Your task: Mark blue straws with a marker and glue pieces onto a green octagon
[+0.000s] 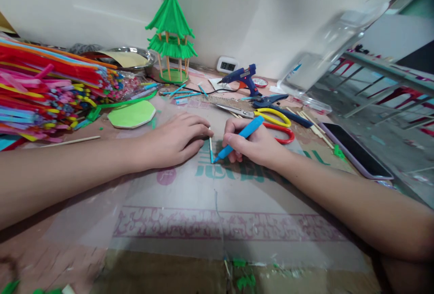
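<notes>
Step in hand looks like marking or cutting: left hand (pixel 176 140) lies flat, fingers pressing the thin stick (pixel 210 142) onto the cardboard (pixel 217 203), right hand (pixel 257 147) pinches the blue tool (pixel 241 136) pen-style, tip touching the stick's 6 o'clock end, stick at 9 o'clock of that grip; next move calls for steady hold-down.

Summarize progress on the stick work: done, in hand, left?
Done: a green pagoda model stands at the back; a green octagon lies cut out. In hand: left hand pins a thin stick; right hand sets the tip of a blue tool on it. Left: the stick looks uncut; glue gun lies aside.
</notes>
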A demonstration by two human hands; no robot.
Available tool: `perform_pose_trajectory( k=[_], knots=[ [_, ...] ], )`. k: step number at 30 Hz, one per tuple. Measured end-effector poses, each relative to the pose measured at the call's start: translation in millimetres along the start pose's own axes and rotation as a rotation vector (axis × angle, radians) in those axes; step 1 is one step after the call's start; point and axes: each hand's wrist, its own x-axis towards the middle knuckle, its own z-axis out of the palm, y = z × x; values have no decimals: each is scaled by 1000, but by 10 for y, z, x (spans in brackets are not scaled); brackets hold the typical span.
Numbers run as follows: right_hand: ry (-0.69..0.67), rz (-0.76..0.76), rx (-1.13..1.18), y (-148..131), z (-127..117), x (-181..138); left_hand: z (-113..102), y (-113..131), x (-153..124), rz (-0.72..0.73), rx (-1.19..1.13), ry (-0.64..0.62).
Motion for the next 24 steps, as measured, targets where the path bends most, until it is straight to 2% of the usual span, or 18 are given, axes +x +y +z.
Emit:
perform_pose_trajectory(
  k=[6,12,20,24],
  knots=[
    [35,9,19,-1,2,6,8,-13,-4,-2,-3,6],
    [10,8,5,10,4,6,10,-10,-6,4,-11,3],
    [70,12,21,-10,28,22,-1,0,0,-5,-13,2],
    [144,29,16,-18,39,58,2,-5,-3,0,-13,0]
  ],
)
